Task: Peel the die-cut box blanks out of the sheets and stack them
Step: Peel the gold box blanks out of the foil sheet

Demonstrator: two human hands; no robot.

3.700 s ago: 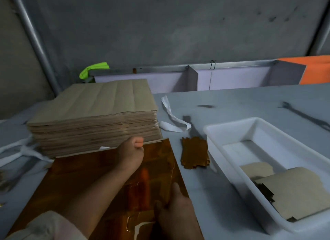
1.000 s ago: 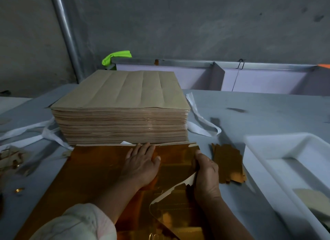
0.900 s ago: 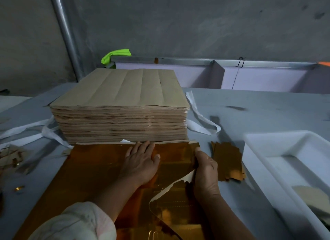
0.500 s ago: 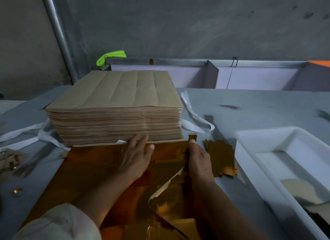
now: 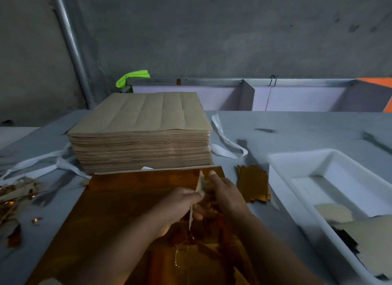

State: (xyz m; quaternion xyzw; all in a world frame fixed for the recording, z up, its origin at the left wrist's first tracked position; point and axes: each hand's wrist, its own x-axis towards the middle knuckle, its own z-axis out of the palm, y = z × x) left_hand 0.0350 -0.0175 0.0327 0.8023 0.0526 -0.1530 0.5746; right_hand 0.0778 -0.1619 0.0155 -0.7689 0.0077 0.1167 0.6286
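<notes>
Left hand (image 5: 180, 204) pinches thin pale strip (image 5: 200, 182); right hand (image 5: 228, 196) perhaps presses gold sheet (image 5: 127, 210).

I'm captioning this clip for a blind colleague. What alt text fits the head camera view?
A person's left hand pinches a thin piece of card, edge-on, above a gold foil sheet, the right hand close beside it. Behind stands a tall stack of brown sheets; a white tray holding brown blanks sits to the right.

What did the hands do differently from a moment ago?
The left hand lifted off the gold sheet and now pinches a peeled strip standing on edge. The right hand stays beside it. Brown stack and white tub unchanged.
</notes>
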